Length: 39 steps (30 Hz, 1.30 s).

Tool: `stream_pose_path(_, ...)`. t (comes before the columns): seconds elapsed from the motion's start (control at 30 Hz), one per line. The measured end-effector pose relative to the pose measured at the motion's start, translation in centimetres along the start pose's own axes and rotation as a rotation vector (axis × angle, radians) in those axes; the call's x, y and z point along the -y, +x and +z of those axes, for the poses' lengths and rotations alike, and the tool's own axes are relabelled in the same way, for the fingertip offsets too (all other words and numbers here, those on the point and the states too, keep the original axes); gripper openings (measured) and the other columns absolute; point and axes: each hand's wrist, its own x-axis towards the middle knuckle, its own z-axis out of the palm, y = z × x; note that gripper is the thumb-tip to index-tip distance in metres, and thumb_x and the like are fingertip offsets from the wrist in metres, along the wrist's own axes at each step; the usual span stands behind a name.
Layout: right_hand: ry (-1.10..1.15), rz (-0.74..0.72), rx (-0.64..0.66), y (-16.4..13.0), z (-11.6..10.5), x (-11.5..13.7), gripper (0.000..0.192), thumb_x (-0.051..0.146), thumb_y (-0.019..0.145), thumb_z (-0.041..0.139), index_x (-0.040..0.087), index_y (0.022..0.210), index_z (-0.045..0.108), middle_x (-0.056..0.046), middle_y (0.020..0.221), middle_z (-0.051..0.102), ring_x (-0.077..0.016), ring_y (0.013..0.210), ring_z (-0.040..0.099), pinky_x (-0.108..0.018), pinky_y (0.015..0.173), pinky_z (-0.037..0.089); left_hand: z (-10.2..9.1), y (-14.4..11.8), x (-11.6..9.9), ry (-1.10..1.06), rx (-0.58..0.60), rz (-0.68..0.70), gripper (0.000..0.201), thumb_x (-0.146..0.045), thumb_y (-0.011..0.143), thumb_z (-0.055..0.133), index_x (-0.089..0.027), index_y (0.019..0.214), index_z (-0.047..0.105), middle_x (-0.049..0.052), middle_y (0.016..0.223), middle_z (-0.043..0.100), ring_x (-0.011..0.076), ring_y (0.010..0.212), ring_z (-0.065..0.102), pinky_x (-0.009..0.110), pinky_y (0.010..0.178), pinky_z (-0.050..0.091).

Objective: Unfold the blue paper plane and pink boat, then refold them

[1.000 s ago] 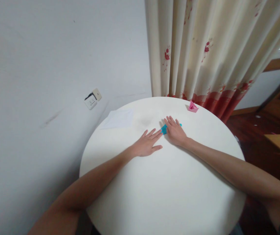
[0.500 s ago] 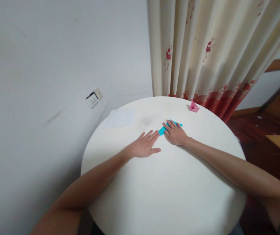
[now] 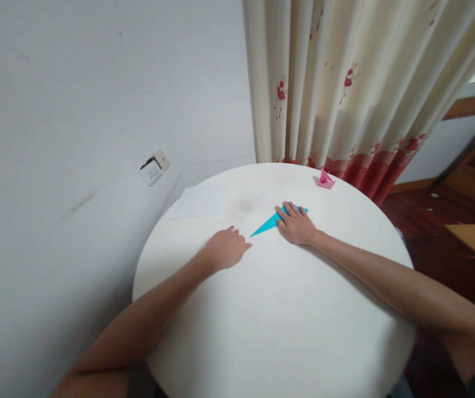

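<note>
A folded sheet of blue paper [image 3: 267, 225] lies on the white round table [image 3: 278, 309], its long narrow point aimed at the left. My right hand [image 3: 297, 225] rests flat over its wider part, fingers stretched out and slightly apart, covering the middle of the paper. Just left of the narrow tip, my left hand [image 3: 228, 249] is apart from the paper. Its fingers are bent and partly hidden behind the back of the hand, while the thumb sticks out toward the tip; I see nothing held in it.
Near the table's far edge stands a small pink folded paper piece [image 3: 325, 179]. White paper [image 3: 199, 200] lies at the far left. A wall with a socket [image 3: 151, 173] borders the left side, and a curtain [image 3: 324, 94] hangs behind the table.
My left hand has drawn back to the left, off the blue paper, and its flat fingers have bent. The paper's narrow tip is now uncovered. My right hand stays in place.
</note>
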Motion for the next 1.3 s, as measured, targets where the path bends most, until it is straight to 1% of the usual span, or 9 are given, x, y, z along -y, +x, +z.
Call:
stream_pose_path(0.07,-0.003,0.022,-0.004,0.1,0.0,-0.1,0.060,0.045,0.102,0.022,0.019,0.156,0.028,-0.016,0.163,0.023,-0.0327,0.150,0.019,-0.054,0.118,0.019,0.0,1.0,1.6,-0.097,-0.010,-0.149,0.051,-0.037,0.104,0.024,-0.011,0.114,0.067,0.019,0.118,0.070,0.0317,0.114,0.065,0.046,0.095,0.051)
stream_pose_path(0.17,-0.004,0.039,-0.006,0.2,0.2,-0.2,0.060,0.045,0.101,0.022,0.019,0.156,0.028,-0.016,0.163,0.023,-0.0328,0.150,0.019,-0.055,0.117,0.019,0.9,2.9,2.6,-0.195,-0.220,-0.216,0.048,-0.024,0.103,0.022,-0.009,0.138,0.050,0.017,0.145,0.053,0.0244,0.135,0.049,0.039,0.110,0.040)
stream_pose_path(0.27,-0.008,0.047,-0.017,0.3,0.4,-0.3,0.060,0.044,0.101,0.022,0.018,0.156,0.027,-0.016,0.162,0.024,-0.0331,0.150,0.019,-0.055,0.117,0.019,2.4,4.4,1.4,-0.290,-0.283,-0.025,0.053,-0.029,0.104,0.020,-0.009,0.152,0.030,0.012,0.160,0.031,0.0181,0.149,0.026,0.034,0.120,0.024)
stream_pose_path(0.33,-0.013,0.044,-0.025,0.2,0.4,-0.3,0.060,0.044,0.102,0.022,0.018,0.156,0.027,-0.017,0.162,0.024,-0.0330,0.150,0.020,-0.055,0.117,0.019,3.3,4.7,0.0,-0.318,-0.260,0.119,0.059,-0.044,0.105,0.021,-0.016,0.157,0.017,0.008,0.164,0.019,0.0196,0.152,0.014,0.041,0.122,0.018)
stream_pose_path(0.43,-0.006,0.033,-0.036,0.2,0.3,-0.3,0.059,0.043,0.102,0.024,0.016,0.155,0.029,-0.018,0.161,0.025,-0.0340,0.149,0.021,-0.056,0.116,0.020,3.8,4.6,-1.4,-0.294,-0.188,0.235,0.068,-0.056,0.102,0.021,-0.020,0.159,0.008,0.008,0.166,0.007,0.0225,0.153,0.004,0.049,0.122,0.008)
stream_pose_path(0.57,0.028,-0.075,-0.074,-0.1,-0.3,0.3,0.055,0.034,0.101,0.028,0.012,0.151,0.036,-0.019,0.160,0.028,-0.0342,0.149,0.022,-0.054,0.116,0.023,3.3,4.1,-1.7,-0.255,-0.145,0.253,0.071,-0.058,0.101,0.021,-0.019,0.159,0.005,0.010,0.165,0.004,0.0230,0.153,0.001,0.049,0.122,0.007)
stream_pose_path(0.73,0.091,-0.293,0.008,-0.3,-0.8,1.5,0.060,0.039,0.103,0.019,0.009,0.153,0.033,-0.015,0.162,0.025,-0.0275,0.151,0.018,-0.049,0.120,0.020,2.9,4.0,-1.6,-0.231,-0.152,0.216,0.073,-0.058,0.101,0.021,-0.013,0.158,0.010,0.013,0.165,0.006,0.0240,0.153,0.004,0.047,0.122,0.008)
stream_pose_path(0.97,0.081,-0.168,0.038,-0.3,-0.7,0.4,0.073,0.057,0.102,0.015,0.010,0.156,0.026,-0.017,0.162,0.022,-0.0302,0.151,0.016,-0.053,0.120,0.016,3.2,4.0,-1.6,-0.201,-0.151,0.197,0.074,-0.060,0.101,0.018,-0.014,0.158,0.011,0.013,0.165,0.007,0.0247,0.153,0.004,0.049,0.121,0.009)
stream_pose_path(1.3,0.039,0.139,0.069,0.9,-0.8,-3.9,0.065,0.047,0.102,0.019,0.011,0.156,0.024,-0.018,0.163,0.019,-0.0327,0.150,0.017,-0.059,0.117,0.017,3.0,3.7,-1.1,-0.225,-0.124,0.204,0.073,-0.059,0.101,0.021,-0.017,0.159,0.007,0.012,0.165,0.004,0.0254,0.153,0.002,0.049,0.120,0.010)
